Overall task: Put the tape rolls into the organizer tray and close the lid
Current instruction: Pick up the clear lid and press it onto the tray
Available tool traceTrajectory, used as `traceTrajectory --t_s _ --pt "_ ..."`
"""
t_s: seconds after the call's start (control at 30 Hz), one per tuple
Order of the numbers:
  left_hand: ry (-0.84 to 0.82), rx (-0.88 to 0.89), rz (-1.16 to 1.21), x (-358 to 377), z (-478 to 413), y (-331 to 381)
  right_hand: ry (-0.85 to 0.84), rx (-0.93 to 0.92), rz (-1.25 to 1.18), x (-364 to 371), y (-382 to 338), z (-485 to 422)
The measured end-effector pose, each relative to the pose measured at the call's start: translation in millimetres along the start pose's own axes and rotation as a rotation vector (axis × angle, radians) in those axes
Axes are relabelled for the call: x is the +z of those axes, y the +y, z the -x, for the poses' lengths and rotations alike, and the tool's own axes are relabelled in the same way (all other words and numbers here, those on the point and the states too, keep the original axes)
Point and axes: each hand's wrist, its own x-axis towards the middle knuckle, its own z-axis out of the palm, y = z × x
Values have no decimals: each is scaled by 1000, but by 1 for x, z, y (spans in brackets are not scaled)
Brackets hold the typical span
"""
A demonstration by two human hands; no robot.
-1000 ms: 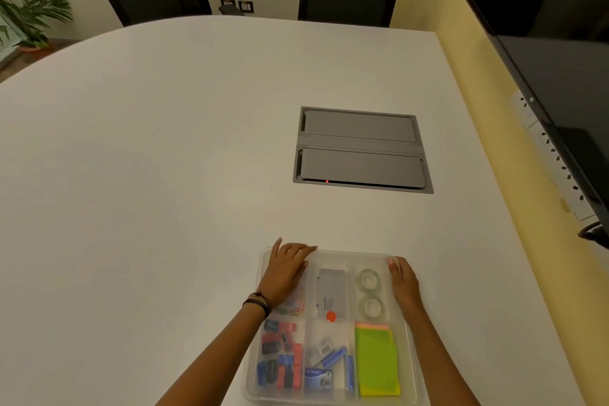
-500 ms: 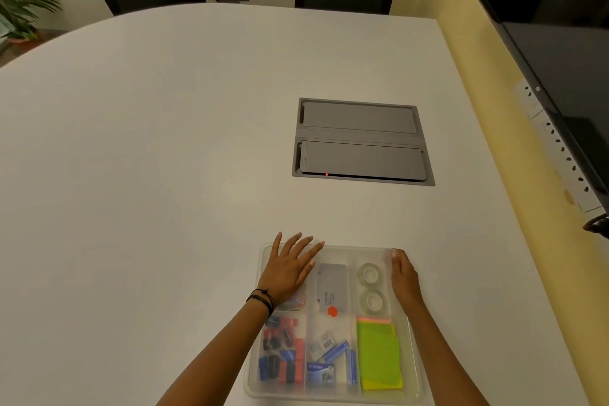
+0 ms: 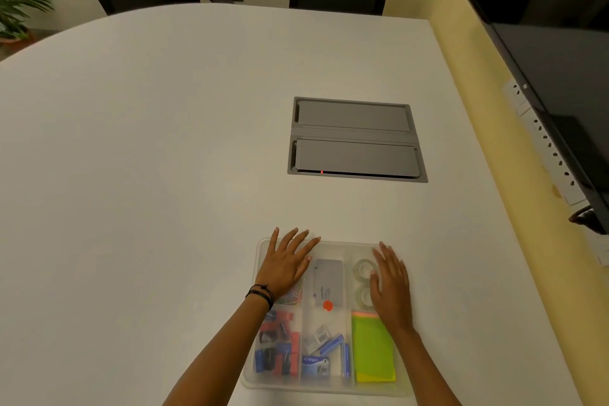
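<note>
A clear plastic organizer tray (image 3: 252, 369) lies on the white table near me, with its translucent lid (image 3: 342, 245) down over it. Two clear tape rolls (image 3: 362, 280) sit one behind the other in the far right compartment, seen through the lid. My left hand (image 3: 286, 265) rests flat on the lid's far left part, fingers spread. My right hand (image 3: 390, 283) lies flat on the far right part, partly covering the tape rolls. Neither hand grips anything.
Other compartments hold a grey box (image 3: 328, 280), red and blue clips (image 3: 276, 346), blue staple boxes (image 3: 326, 353) and green sticky notes (image 3: 372, 349). A grey cable hatch (image 3: 356, 138) is set into the table (image 3: 131, 158) farther back. A dark screen (image 3: 560, 59) hangs at the right.
My right hand has moved from the tray's right edge onto the lid, fingers now spread flat. My left hand has opened flatter on the lid's left side.
</note>
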Motion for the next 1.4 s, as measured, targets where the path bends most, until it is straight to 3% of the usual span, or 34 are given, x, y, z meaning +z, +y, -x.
traceTrajectory --t_s 0.2,0.4,0.57,0.7,0.83,1.1,1.4 --pt "-17 31 -13 0 -3 -2 -76 -21 112 6 3 27" --pt "-23 38 13 -2 -2 -2 -5 12 -26 4 1 25" --pt "134 24 88 -11 4 -2 255 295 -170 2 -2 27" --pt "320 -307 209 -17 31 -18 228 561 -207 2 6 28" --pt "274 -566 438 -7 68 -26 247 518 -196 4 12 32" --pt "383 -634 668 11 71 -18 219 512 -331 -1 11 14" --pt "433 -677 641 -1 40 -32 141 504 -504 -14 11 -29"
